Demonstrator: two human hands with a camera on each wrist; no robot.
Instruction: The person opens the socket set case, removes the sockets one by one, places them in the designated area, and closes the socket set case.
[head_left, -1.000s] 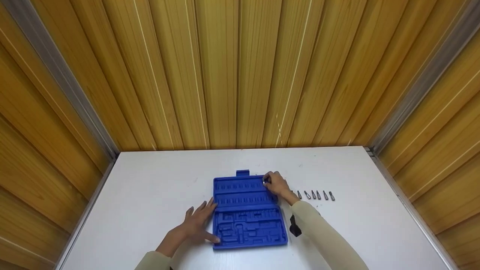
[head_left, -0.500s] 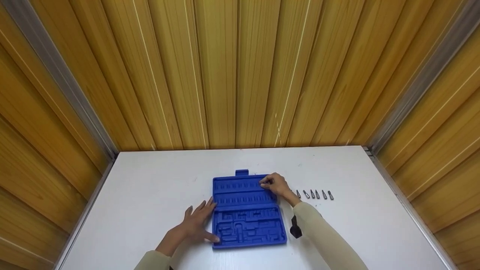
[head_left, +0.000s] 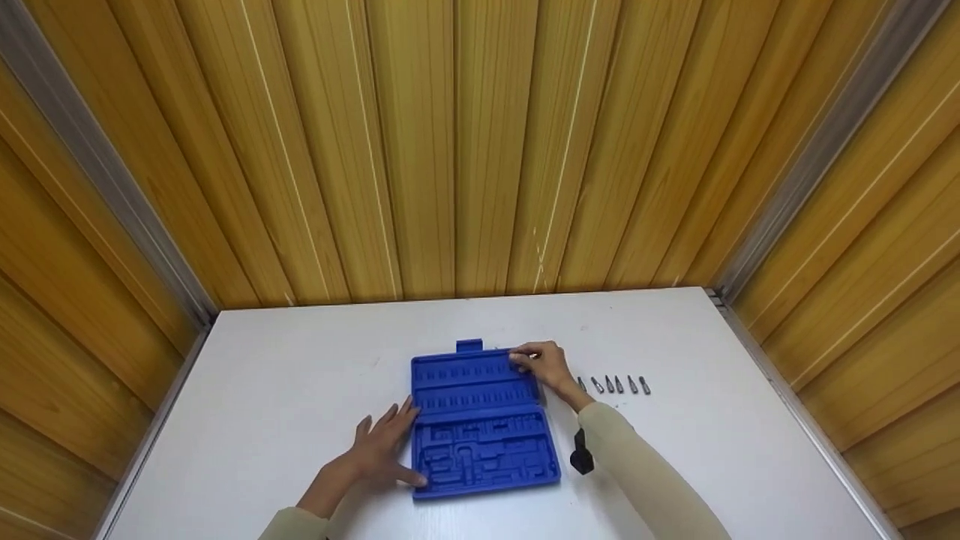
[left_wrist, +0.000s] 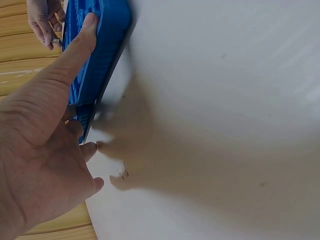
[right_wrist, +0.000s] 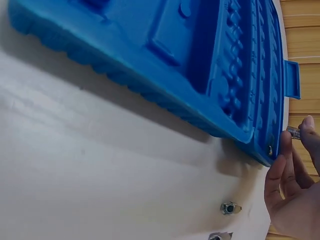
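A blue plastic bit case lies unfolded on the white table, its moulded slots facing up. At its left side my left hand is spread, thumb on the near left rim and fingertips along the edge. My right hand is at the far right corner of the case. Between its thumb and finger it pinches a small metal screwdriver bit, held over the case's edge. Another metal bit sits in the corner of the case, just below those fingers.
Several loose screwdriver bits stand in a row on the table, right of the case. The right forearm partly covers the row's left end. A latch tab sticks out from the case's far edge. Wood-patterned panels enclose the table's back and sides.
The head view has shifted, so everything sits further left. My right hand has moved slightly toward the case's far edge, still pinching. My left hand stays against the case.
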